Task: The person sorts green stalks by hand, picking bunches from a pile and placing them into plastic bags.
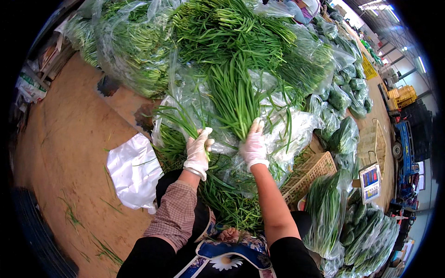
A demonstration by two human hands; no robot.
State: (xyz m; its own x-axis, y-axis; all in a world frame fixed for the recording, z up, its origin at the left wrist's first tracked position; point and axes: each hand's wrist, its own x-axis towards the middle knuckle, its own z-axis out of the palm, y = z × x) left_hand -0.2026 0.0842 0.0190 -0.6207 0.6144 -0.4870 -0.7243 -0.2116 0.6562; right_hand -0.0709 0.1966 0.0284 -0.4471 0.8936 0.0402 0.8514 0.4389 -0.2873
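- Near the left edge of the plastic (299, 125), the left hand (198, 150) is clasping a few stalks (184, 123), fingers curled around them.
- Over the plastic's middle, the right hand (253, 146) is gripping a bunch (234, 99) by its base, some fingers hidden, the bunch pointing toward the far edge.
- Past that edge, a pile (227, 39) is lying.
- Near the right edge, a crate (316, 175) is standing.

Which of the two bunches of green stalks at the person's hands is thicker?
The broad bunch, its lower end at the right hand: it is dense and wide, while the left hand holds a thin, loose bunch.
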